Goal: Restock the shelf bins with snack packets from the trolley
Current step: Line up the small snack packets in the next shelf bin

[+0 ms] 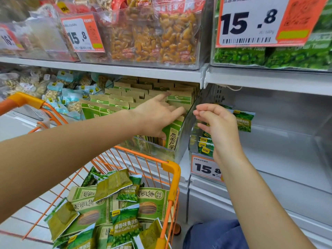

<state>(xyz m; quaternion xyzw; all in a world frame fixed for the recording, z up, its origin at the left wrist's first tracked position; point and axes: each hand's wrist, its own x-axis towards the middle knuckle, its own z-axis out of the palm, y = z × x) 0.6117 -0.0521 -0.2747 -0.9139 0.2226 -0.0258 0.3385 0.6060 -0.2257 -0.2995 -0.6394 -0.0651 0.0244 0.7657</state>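
My left hand [158, 115] reaches into the shelf bin of kraft-and-green sunflower seed packets [125, 97]; its straight fingers press on the upright packets and the thumb rests by the front one [172, 135]. My right hand [220, 126] hovers with loosely curled fingers over the neighbouring clear bin [191, 139], with nothing between the fingers. A green pea packet [244, 121] shows just behind that hand, and a few more pea packets [204, 146] stand at the bin's front. The orange trolley [173, 171] at lower left holds several pea packets [125, 227] and sunflower seed packets [86, 207].
A 15.8 price tag [206, 168] hangs on the pea bin's front. Upper shelf bins hold orange-yellow snacks [161, 38] and green pea bags [287, 56]. Blue packets [68, 97] fill the bin to the left. My knee in blue denim [215, 234] is beside the trolley.
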